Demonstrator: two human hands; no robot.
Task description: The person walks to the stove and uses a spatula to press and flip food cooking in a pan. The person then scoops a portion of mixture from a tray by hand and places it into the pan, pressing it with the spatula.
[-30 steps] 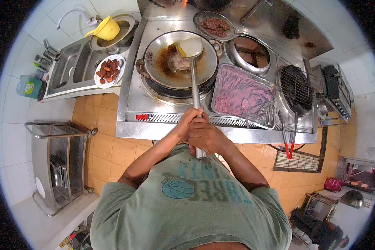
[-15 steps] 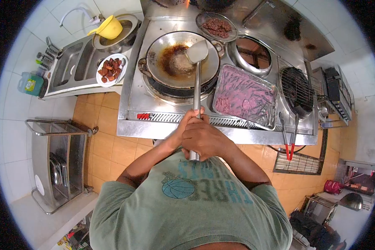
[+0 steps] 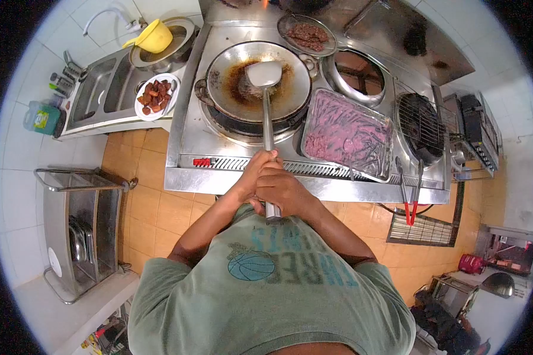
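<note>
A long metal wok spatula [image 3: 267, 121] points away from me, its broad head over the middle of the wok [image 3: 222, 74]. The wok's inside is stained brown and oily. My left hand [image 3: 256, 170] is closed around the handle, its thumb lying on top. My right hand [image 3: 283, 190] wraps over the handle just behind and partly covers the left. The handle's end sticks out below both hands, close to my shirt. Right of the wok lies a metal tray [image 3: 348, 170] smeared with pinkish ground meat [image 3: 343, 130].
A strainer of browned meat [image 3: 308, 36] sits behind the wok, near a round metal pot [image 3: 331, 74]. Red-handled tongs [image 3: 410, 204] hang at the stove's front edge. Left are a plate of dark chunks [image 3: 155, 96], a yellow dipper [image 3: 154, 36] and a sink [image 3: 119, 89].
The spatula head has shifted left and slightly nearer the wok's centre. Both hands have moved a little left and up with the handle, keeping their grip.
</note>
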